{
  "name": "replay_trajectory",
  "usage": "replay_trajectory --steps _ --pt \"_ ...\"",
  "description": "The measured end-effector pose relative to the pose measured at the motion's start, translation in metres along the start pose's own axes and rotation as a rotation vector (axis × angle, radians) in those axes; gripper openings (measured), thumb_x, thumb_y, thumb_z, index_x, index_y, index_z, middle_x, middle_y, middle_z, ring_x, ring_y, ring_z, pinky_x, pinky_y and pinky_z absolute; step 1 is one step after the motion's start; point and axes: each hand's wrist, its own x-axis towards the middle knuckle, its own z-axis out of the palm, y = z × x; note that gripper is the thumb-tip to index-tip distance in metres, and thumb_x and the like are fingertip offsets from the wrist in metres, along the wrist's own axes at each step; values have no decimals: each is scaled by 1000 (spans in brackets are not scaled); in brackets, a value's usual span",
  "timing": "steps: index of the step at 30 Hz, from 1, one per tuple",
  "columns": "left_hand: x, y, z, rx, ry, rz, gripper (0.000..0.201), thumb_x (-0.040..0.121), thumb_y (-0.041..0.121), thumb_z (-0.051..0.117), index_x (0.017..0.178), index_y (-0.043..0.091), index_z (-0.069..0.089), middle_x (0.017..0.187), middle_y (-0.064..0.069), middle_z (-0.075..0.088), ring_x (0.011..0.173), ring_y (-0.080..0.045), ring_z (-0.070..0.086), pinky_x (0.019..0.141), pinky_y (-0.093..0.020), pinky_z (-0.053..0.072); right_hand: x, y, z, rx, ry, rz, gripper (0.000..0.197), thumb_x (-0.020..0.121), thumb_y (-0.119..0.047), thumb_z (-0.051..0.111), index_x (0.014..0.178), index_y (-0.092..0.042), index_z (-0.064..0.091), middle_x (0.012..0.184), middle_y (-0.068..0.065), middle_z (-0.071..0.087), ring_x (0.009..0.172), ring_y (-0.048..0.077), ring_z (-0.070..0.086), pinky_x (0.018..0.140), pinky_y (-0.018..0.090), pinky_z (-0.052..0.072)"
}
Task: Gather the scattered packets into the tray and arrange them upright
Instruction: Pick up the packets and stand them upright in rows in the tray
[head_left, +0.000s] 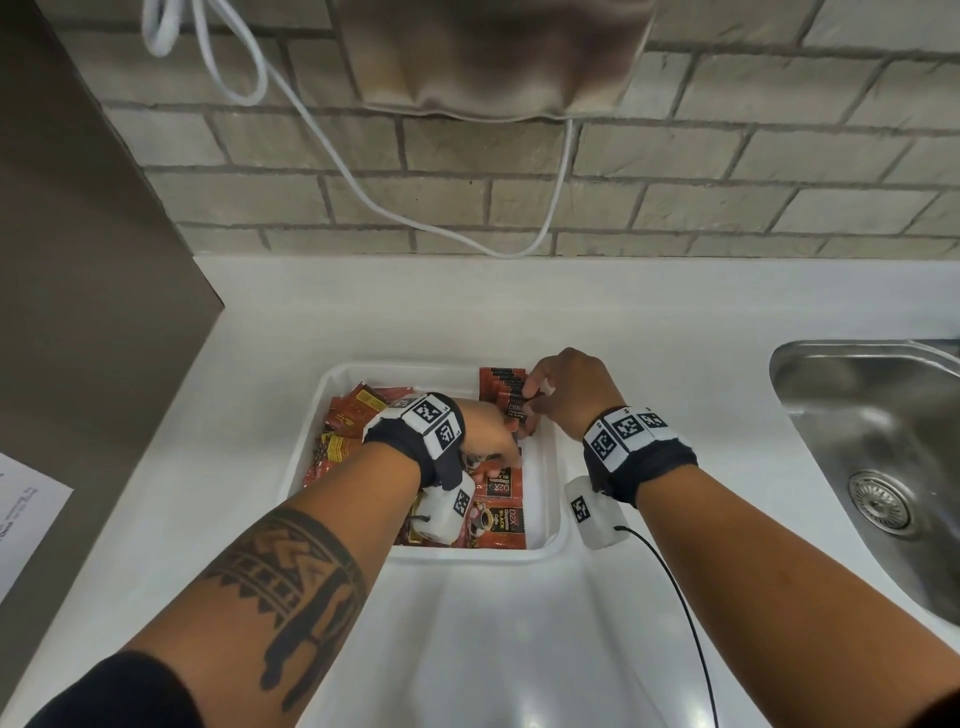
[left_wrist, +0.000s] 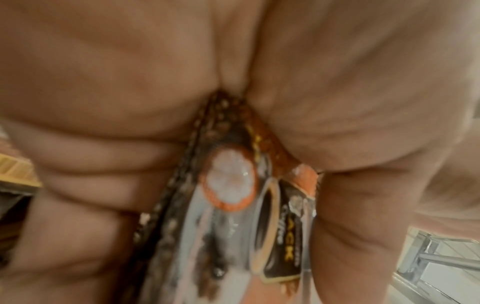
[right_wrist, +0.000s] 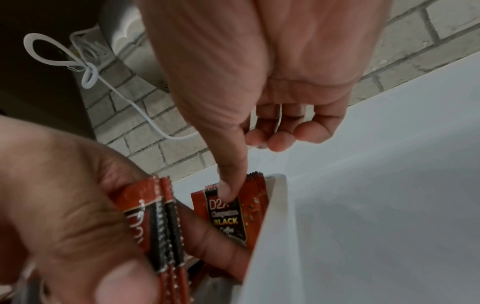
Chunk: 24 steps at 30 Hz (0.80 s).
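A white tray (head_left: 306, 457) on a counter holds red coffee packets. The left hand (right_wrist: 64, 205) pinches a small bundle of packets (right_wrist: 161, 226) on edge inside the tray. Beside it, the right hand's (head_left: 566, 395) thumb presses the upright row of packets (right_wrist: 233, 214) standing against the tray's right wall, other fingers loosely curled.

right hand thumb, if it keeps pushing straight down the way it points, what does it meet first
The right hand thumb already touches the front upright packet standing by the tray wall; pushing on would likely press that packet deeper.
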Motion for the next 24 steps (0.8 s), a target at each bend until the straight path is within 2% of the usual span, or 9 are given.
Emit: replay_trajectory --steps 5,8,12,13,16,18,19,22,24 --pt "-1 0 -1 7 20 -5 36 91 37 67 98 1 71 83 -9 65 76 -23 60 93 -43 55 0 2 1 8 -12 -10 15 79 -19 80 89 -24 71 98 -5 51 86 13 54 60 16 36" --pt "-3 1 0 -3 7 -13 36 91 36 67 98 2 70 82 -10 64 76 -24 60 96 -46 55 -1 2 1 10 -17 -14 15 78 -18 80 88 -25 71 101 -2 54 89 14 55 64 20 38" --pt "-5 1 0 -20 -10 -20 54 89 38 68 130 5 63 89 -10 68 76 -24 61 94 -44 55 -2 1 0 13 -19 -14 16 78 -17 81 88 -26 70 103 -1 54 92 16 56 73 23 41" --pt "-5 1 -1 -31 -5 -22 55 88 38 69 133 6 61 94 -11 69 78 -26 63 95 -44 54 -2 1 -1 14 -17 -16 17 78 -17 81 88 -26 70 103 -1 54 92 16 56 75 24 41" --pt "-11 1 -1 -77 16 -20 38 90 28 68 122 7 66 103 -15 71 84 -26 65 89 -38 55 -5 1 -2 16 0 -31 17 78 -18 81 88 -25 70 104 0 54 93 15 55 75 23 40" --pt "-17 2 -3 -121 17 -23 14 93 16 64 100 4 67 86 -7 65 75 -19 59 81 -32 53 -6 1 -3 11 7 -48 16 78 -18 81 88 -25 71 104 0 54 94 16 55 72 22 39" --pt "-19 2 -4 -140 6 -29 11 93 11 61 96 1 66 80 -4 62 71 -16 58 83 -33 53 -6 1 -3 3 9 -54 16 78 -17 81 89 -25 71 103 -1 53 93 15 55 68 21 38" --pt "-24 -1 -5 -190 -24 -35 30 94 6 57 117 -11 65 76 -4 65 69 -12 59 94 -37 52 -7 0 -3 -17 3 -56 14 80 -15 79 90 -23 72 100 -3 51 90 14 53 61 17 35" --pt "-26 -2 -4 -218 -28 -42 35 92 7 58 121 -13 63 81 -11 63 79 -21 55 84 -35 52 -6 0 -2 -20 10 -52 13 82 -14 78 89 -23 71 100 -3 51 89 15 54 67 21 37"
